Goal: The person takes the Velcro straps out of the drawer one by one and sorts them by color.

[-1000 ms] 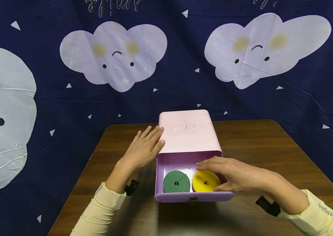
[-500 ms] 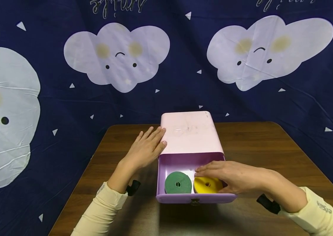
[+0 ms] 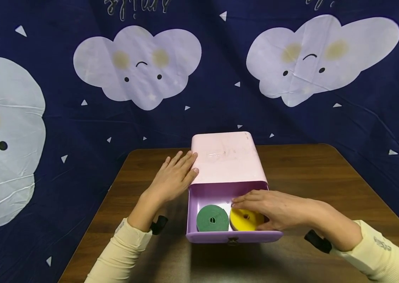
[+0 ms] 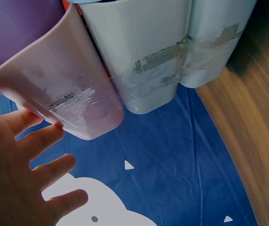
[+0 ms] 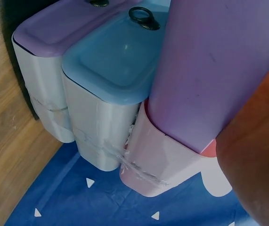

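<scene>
Inside the drawer (image 3: 256, 236), pinched yellow roll (image 3: 242, 223) in right hand (image 3: 277, 208), just shifted it without lifting it clear; behind drawer, spread left hand (image 3: 173, 177) against box (image 3: 227, 161).

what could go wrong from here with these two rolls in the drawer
The yellow roll might slip, since the right hand seems to hold it only by its edge. It could also bump the green roll close beside it. The purple drawer juts out from the pink casing, so pressing on it might tilt it.
</scene>
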A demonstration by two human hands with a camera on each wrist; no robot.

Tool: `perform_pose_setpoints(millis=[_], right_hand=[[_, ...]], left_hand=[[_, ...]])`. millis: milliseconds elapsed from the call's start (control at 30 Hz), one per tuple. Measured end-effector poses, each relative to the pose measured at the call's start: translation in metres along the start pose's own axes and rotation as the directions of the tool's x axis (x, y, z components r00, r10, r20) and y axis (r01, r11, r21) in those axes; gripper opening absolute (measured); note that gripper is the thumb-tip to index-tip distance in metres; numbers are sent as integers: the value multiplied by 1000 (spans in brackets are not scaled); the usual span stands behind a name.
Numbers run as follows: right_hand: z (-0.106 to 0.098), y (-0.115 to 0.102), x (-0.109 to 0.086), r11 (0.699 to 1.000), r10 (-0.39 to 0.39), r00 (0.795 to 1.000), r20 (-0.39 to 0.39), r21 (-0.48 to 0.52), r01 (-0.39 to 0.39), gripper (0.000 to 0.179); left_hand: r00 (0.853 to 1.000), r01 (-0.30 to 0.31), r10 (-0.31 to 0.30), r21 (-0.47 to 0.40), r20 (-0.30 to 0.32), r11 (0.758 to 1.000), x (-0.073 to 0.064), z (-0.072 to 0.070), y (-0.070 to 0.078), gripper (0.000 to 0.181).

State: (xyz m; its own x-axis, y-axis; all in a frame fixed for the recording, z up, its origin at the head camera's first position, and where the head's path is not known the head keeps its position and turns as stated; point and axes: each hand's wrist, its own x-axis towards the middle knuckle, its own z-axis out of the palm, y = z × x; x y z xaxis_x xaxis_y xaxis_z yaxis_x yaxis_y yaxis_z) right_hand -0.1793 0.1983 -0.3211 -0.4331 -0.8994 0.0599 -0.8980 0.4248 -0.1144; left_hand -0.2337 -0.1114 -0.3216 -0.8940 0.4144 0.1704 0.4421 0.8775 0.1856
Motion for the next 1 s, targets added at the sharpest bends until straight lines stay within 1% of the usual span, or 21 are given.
perform_pose_setpoints(millis=[100,200,333,500,733,900,1000], right_hand=[[0,0,1,1000,6,1000,2,-10,-6,63],[0,-1,3,1000,12,1000,9,-18,-12,66],[-1,-2,5,999,31,999,33,-22,-30,70],[-1,-3,6,998,51,997,54,-29,-49,70],[2,-2,5,998,49,999,17,-50,-48,67],[2,-1,2,997,59,998,4,-45,-59,67],[0,0,1,998,44,999,-16,-46,-44,66]], left_hand=[[1000,3,-3,-2,4,1000,-1,-1,0,57],[1000,3,-3,0,1,1000,-1,-1,0,57],[1000,2,-2,5,-4,1000,-1,-1,0,57],[1000,2,-2,5,-6,1000,-2,-1,0,57],[1000,5,-5,-9,-10,1000,-2,1,0,57],[1000,3,-3,-11,-10,1000,-3,1,0,56],[1000,2,-2,-11,-15,1000,-3,1,0,56]])
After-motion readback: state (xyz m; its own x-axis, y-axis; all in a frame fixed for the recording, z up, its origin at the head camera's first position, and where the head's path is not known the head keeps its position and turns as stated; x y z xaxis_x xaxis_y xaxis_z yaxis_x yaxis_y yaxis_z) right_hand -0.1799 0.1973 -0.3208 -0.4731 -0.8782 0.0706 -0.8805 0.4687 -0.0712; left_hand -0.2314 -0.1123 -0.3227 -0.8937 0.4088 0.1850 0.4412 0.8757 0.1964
